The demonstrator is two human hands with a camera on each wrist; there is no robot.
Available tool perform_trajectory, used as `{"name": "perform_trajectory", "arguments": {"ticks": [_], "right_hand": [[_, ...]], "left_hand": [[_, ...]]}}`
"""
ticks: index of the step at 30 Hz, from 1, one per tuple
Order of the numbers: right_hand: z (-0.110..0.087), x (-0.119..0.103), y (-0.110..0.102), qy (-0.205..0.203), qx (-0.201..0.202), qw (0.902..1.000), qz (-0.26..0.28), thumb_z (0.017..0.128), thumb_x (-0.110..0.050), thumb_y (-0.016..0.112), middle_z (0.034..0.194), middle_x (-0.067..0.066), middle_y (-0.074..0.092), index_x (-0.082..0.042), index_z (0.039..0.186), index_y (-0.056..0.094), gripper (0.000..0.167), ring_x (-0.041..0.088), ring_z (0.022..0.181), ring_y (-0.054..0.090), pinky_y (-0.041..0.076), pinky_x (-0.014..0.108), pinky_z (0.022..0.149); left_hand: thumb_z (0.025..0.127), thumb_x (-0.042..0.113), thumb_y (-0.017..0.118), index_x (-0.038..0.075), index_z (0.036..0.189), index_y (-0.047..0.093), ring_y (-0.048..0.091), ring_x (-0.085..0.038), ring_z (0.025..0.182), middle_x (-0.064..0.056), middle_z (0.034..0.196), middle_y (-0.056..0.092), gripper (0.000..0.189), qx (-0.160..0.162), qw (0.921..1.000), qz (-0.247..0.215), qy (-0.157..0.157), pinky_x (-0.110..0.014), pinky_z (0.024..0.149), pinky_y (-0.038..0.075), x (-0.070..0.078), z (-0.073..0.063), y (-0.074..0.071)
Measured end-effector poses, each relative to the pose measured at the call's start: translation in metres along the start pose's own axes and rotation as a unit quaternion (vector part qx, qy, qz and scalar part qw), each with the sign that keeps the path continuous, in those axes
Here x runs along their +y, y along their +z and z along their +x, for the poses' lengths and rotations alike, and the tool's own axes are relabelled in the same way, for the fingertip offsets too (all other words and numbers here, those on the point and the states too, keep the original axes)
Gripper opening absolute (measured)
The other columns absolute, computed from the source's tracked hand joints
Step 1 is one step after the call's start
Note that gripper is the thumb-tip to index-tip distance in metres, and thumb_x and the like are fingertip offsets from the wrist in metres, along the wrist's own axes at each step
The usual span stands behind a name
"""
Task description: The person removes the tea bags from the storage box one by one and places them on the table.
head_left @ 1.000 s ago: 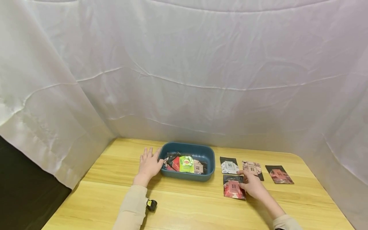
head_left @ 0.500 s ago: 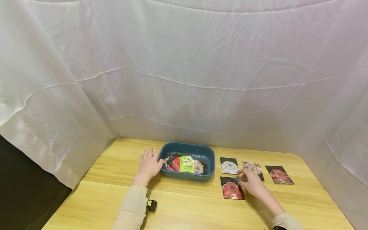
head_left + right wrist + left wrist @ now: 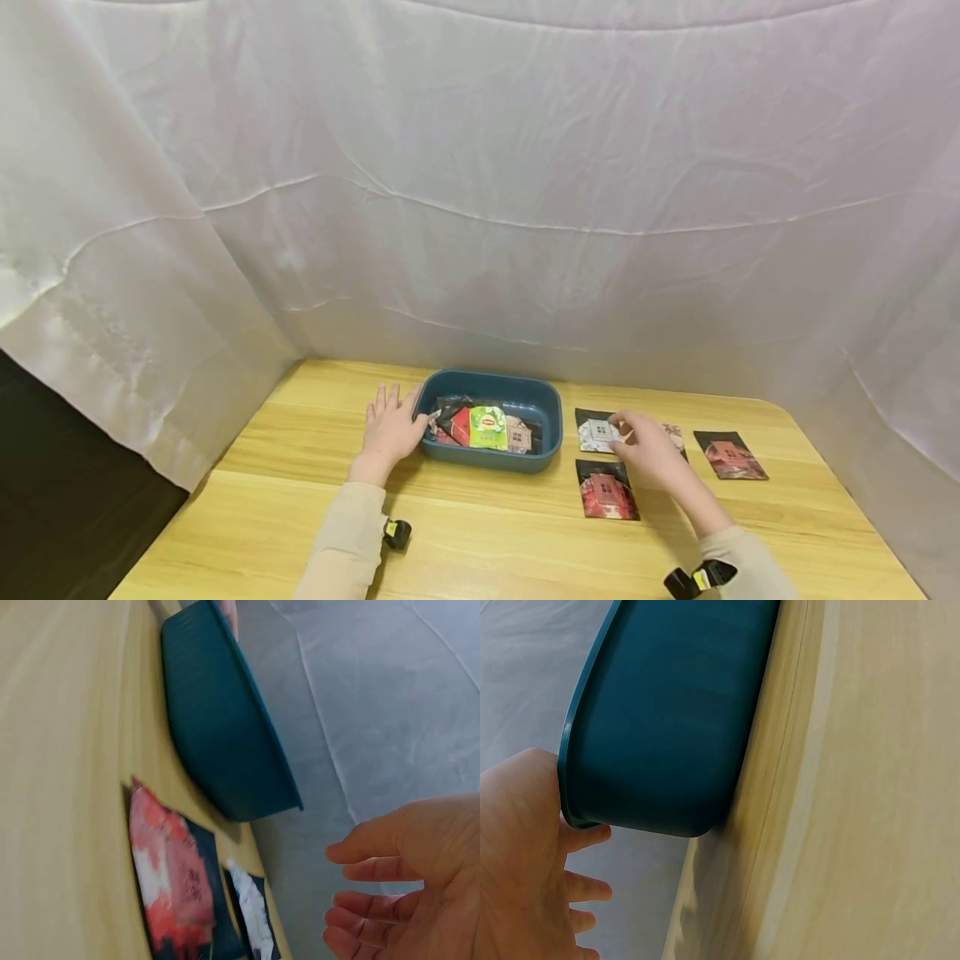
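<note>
My left hand (image 3: pixel 387 433) is at the left end of a dark teal plastic box (image 3: pixel 487 461); the thumb hooks over the rim and the fingers lie spread along the outside. Inside, several tea bag sachets lie in a heap, a green-yellow sachet (image 3: pixel 487 427) on top. My right hand (image 3: pixel 648 450) hovers with loosely bent fingers and holds nothing, close to the white-and-black sachet (image 3: pixel 597 432). Nearer me lies a red-and-black sachet (image 3: pixel 607 492). A pale pink sachet (image 3: pixel 674 434) is mostly hidden behind the right hand. In the left wrist view, the left thumb is hidden.
Farther right on the wooden table (image 3: pixel 510 533) lies a dark red sachet (image 3: pixel 731 457). A pale grey cloth (image 3: pixel 525 208) hangs behind the table and along its sides. Wrist cameras sit on both sleeves.
The red-and-black sachet slid slightly left, beside the right fingers, then stayed. My right hand has lifted off it and moved up toward the white-and-black sachet. The left hand keeps its place.
</note>
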State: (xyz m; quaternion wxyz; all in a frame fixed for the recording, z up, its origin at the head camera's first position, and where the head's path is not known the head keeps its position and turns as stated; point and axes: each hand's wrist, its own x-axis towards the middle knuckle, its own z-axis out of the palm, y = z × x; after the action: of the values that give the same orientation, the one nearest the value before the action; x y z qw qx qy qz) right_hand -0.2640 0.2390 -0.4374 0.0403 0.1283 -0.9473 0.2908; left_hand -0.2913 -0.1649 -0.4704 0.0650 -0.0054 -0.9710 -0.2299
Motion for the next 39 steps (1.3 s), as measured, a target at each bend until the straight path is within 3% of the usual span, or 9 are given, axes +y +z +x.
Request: {"name": "perform_trajectory", "arguments": {"ticks": [9, 20, 25, 32, 39], "right_hand": [[0.016, -0.021, 0.000, -0.038, 0.012, 0.9992, -0.001, 0.085, -0.009, 0.068, 0.097, 0.019, 0.064, 0.004, 0.120, 0.061, 0.037, 0.026, 0.084, 0.062, 0.052, 0.040, 0.071], [0.039, -0.047, 0.014, -0.053, -0.001, 0.9984, 0.020, 0.086, -0.012, 0.068, 0.100, 0.019, 0.063, 0.003, 0.123, 0.060, 0.041, 0.030, 0.089, 0.064, 0.053, 0.043, 0.076], [0.047, -0.057, 0.025, -0.052, -0.012, 0.9978, 0.039, 0.087, -0.011, 0.068, 0.102, 0.020, 0.063, 0.002, 0.123, 0.059, 0.040, 0.028, 0.088, 0.063, 0.053, 0.039, 0.072], [0.059, -0.069, 0.043, -0.038, -0.035, 0.9964, 0.068, 0.088, -0.011, 0.069, 0.106, 0.019, 0.065, -0.003, 0.122, 0.060, 0.036, 0.027, 0.094, 0.063, 0.055, 0.043, 0.081], [0.069, -0.081, 0.062, -0.026, -0.073, 0.9932, 0.088, 0.088, -0.013, 0.068, 0.108, 0.016, 0.065, -0.005, 0.123, 0.061, 0.036, 0.023, 0.094, 0.062, 0.053, 0.040, 0.078]], "left_hand": [[0.096, 0.035, 0.049, 0.018, 0.151, 0.038, 0.007, -0.047, 0.150, -0.025, 0.159, 0.024, 0.058, 0.001, 1.0000, 0.003, 0.002, -0.067, 0.118, 0.010, -0.001, 0.002, 0.001], [0.096, 0.036, 0.048, 0.019, 0.152, 0.036, 0.001, -0.045, 0.150, -0.024, 0.160, 0.021, 0.059, -0.005, 1.0000, -0.005, 0.000, -0.066, 0.118, 0.007, -0.001, 0.002, 0.001], [0.096, 0.036, 0.049, 0.018, 0.151, 0.036, 0.002, -0.046, 0.150, -0.025, 0.159, 0.022, 0.060, -0.002, 1.0000, -0.006, 0.002, -0.067, 0.118, 0.007, -0.001, 0.002, 0.002], [0.096, 0.036, 0.048, 0.019, 0.151, 0.037, 0.001, -0.045, 0.150, -0.024, 0.160, 0.022, 0.059, -0.002, 1.0000, -0.006, 0.000, -0.066, 0.118, 0.007, -0.001, 0.002, 0.002], [0.096, 0.036, 0.049, 0.018, 0.151, 0.037, 0.001, -0.045, 0.150, -0.024, 0.159, 0.022, 0.059, -0.002, 1.0000, -0.005, -0.002, -0.067, 0.118, 0.007, -0.001, 0.002, 0.002]]}}
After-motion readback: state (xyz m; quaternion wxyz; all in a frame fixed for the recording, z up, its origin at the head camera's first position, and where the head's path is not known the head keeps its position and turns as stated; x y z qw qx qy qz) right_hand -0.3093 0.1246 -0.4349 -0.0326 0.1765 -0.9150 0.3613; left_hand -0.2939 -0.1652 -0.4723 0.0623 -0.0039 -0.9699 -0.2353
